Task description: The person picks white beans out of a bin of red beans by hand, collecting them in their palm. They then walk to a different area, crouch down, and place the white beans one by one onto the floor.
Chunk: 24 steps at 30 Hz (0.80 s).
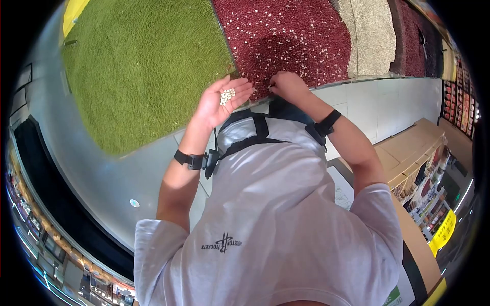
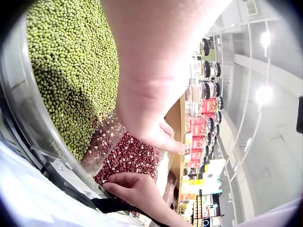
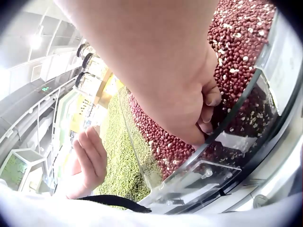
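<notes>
Whitish kernels (image 1: 227, 96) in small loose pile on upturned palm of left hand (image 1: 215, 106), fingers extended, nearly together. Right hand (image 1: 291, 87) just inside clear bin wall (image 3: 259, 106), at red beans (image 1: 316, 30) dotted with more whitish kernels; fingers curled, tips partly hidden, cannot tell whether pinching anything. Green mung beans (image 1: 148, 61) alongside, past clear divider (image 2: 102, 144). Farther off, lidded jars (image 2: 208, 90).

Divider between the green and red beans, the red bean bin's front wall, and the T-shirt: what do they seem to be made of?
Divider: clear, smooth plastic or glass; red beans show through it. Front wall: transparent and glossy, probably acrylic, possibly glass; beans are visible behind it. T-shirt: matte pale fabric, perhaps cotton, judging by its soft folds.
</notes>
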Motion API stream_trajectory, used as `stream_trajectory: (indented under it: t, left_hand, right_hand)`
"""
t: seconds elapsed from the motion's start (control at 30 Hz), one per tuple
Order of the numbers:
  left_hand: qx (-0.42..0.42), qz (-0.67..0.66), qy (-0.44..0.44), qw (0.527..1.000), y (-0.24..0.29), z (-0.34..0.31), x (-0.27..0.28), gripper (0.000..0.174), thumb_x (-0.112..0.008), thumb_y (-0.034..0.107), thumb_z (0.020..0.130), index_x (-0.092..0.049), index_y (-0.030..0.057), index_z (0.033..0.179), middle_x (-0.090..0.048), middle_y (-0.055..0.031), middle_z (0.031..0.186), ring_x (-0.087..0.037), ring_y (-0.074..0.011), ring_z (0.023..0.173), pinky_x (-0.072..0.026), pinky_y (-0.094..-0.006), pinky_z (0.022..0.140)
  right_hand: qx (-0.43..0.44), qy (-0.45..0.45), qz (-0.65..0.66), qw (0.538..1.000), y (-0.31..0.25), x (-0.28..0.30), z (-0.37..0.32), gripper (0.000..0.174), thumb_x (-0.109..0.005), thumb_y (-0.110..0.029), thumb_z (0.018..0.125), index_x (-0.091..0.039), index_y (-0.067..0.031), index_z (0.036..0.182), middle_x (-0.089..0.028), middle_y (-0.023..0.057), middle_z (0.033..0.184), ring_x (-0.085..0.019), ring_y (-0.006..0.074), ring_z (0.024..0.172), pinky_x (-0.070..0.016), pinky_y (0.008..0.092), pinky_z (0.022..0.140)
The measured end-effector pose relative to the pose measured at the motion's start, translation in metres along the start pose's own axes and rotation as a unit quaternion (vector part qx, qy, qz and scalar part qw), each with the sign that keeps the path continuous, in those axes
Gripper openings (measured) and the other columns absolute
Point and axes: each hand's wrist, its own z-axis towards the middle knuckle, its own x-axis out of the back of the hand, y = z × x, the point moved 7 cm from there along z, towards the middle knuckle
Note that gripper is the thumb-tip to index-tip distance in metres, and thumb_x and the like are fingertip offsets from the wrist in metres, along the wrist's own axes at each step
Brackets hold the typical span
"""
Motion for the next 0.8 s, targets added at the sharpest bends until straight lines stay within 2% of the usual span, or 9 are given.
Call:
stream_trajectory:
  t: [0.13,0.2,0.6,0.8]
  left_hand:
    - [-0.006,-0.003,0.012,1.0,-0.002,-0.006,0.006,0.051,-0.037,0.03,0.1,-0.048,-0.0136,0.124,-0.059,-0.0268,0.118,-0.061,-0.0338,0.109,-0.0529,-0.0387,0.094]
    - [-0.009,0.003,0.006,1.0,-0.002,-0.009,0.006,0.051,-0.038,0.03,0.1,-0.048,-0.0135,0.125,-0.058,-0.0271,0.12,-0.061,-0.0334,0.109,-0.053,-0.0384,0.093]
    - [-0.01,0.001,0.013,1.0,0.003,-0.014,0.012,0.051,-0.039,0.03,0.1,-0.048,-0.0135,0.124,-0.058,-0.0272,0.12,-0.061,-0.0338,0.109,-0.0526,-0.0383,0.094]
    - [-0.007,0.006,0.002,1.0,0.003,-0.015,0.01,0.051,-0.04,0.03,0.099,-0.048,-0.0143,0.124,-0.058,-0.0278,0.12,-0.061,-0.034,0.109,-0.0524,-0.0383,0.094]
  right_hand:
    - [-0.017,-0.026,-0.003,1.0,-0.004,-0.002,0.0,0.02,-0.07,-0.024,0.077,-0.07,-0.0069,0.088,-0.066,0.0151,0.087,-0.065,0.0322,0.085,-0.0526,0.0434,0.076]
    - [-0.019,-0.02,0.007,1.0,-0.007,0.001,0.0,0.016,-0.069,-0.02,0.077,-0.07,-0.0068,0.085,-0.067,0.0159,0.085,-0.066,0.0337,0.083,-0.0538,0.0439,0.076]
    - [0.024,0.015,0.062,0.998,0.001,-0.015,0.004,0.016,-0.065,-0.018,0.077,-0.071,-0.0068,0.087,-0.068,0.0165,0.083,-0.066,0.0337,0.079,-0.0534,0.043,0.076]
    - [-0.006,0.012,0.099,0.995,0.005,-0.017,0.003,0.017,-0.067,-0.019,0.077,-0.071,-0.0062,0.087,-0.068,0.0159,0.081,-0.066,0.0331,0.077,-0.053,0.042,0.074]
